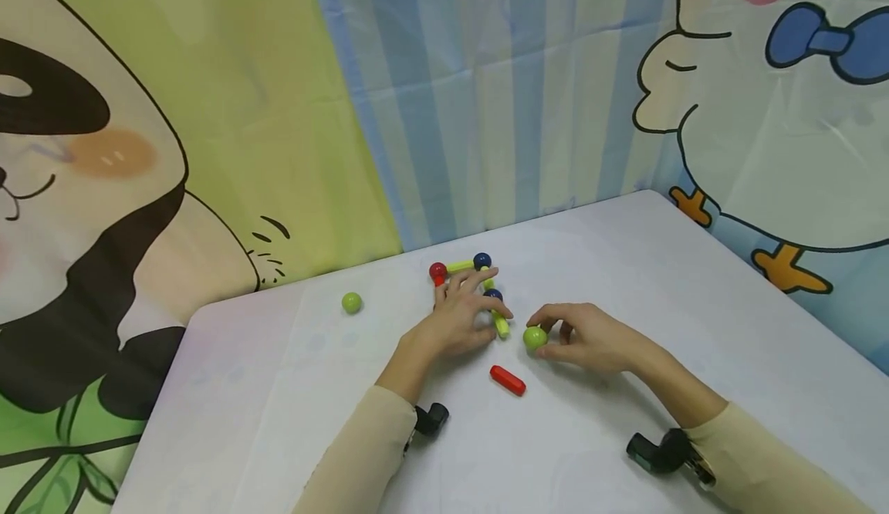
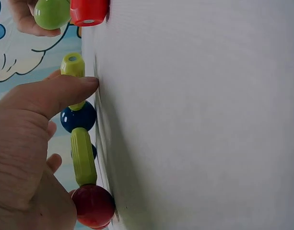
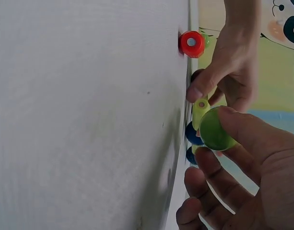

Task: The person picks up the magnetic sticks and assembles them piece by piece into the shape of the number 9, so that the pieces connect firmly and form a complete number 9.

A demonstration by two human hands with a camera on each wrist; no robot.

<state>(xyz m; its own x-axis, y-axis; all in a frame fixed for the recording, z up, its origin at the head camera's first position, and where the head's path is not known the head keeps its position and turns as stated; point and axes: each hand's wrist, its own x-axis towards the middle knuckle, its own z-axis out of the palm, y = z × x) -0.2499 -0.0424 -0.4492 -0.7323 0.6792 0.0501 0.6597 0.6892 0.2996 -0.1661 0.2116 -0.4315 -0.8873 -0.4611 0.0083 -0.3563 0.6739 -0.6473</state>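
Note:
My left hand (image 1: 454, 321) pinches a yellow-green rod (image 2: 73, 66) between thumb and finger. That rod meets a blue ball (image 2: 78, 116), the near end of a joined chain. Farther along are more yellow-green rods (image 1: 460, 265), a second blue ball (image 1: 482, 261) and a red ball (image 1: 437, 272), partly hidden by the left fingers. A short red piece sits at the red ball. To the right, my right hand (image 1: 590, 336) holds a green ball (image 3: 217, 129) between thumb and fingertips, close to the rod's free end but apart from it in the head view.
A loose red rod (image 1: 508, 380) lies on the white table (image 1: 292, 421) in front of the hands. Another green ball (image 1: 352, 302) rests to the left of the chain. Behind the table hangs a printed cloth (image 1: 458, 97) with cartoon animals.

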